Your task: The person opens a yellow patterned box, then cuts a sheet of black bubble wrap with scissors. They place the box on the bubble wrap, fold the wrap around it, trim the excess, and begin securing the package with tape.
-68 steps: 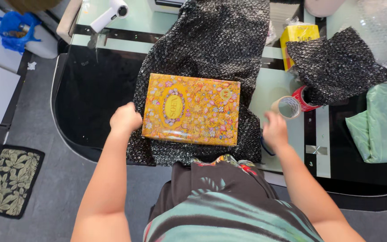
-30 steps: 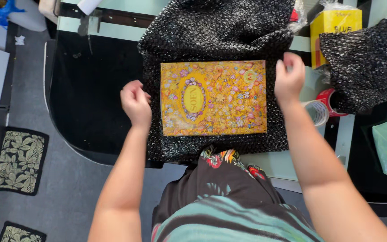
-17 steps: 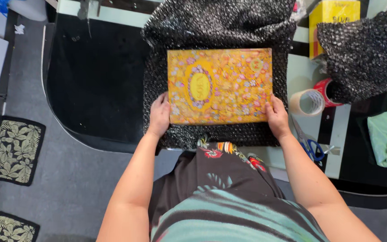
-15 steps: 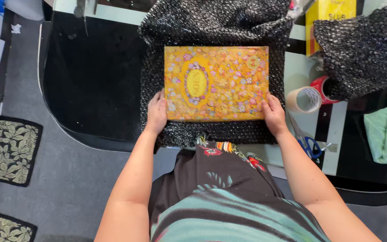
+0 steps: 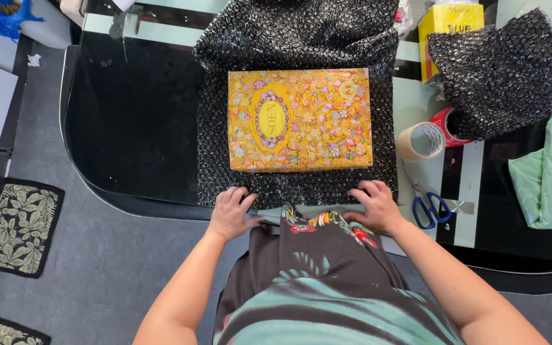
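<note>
Head view: left hand and right hand pinch the near edge of the black bubble-wrap sheet on the bench, beneath the yellow floral rectangular box; lifting both corners evenly should keep the fold square.

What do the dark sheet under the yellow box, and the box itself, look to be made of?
The dark sheet: black plastic bubble wrap, judging by its rows of small glinting bubbles. The yellow box: probably printed card or tin with a glossy finish, showing sharp edges and a slight sheen; which one is unclear.
</note>
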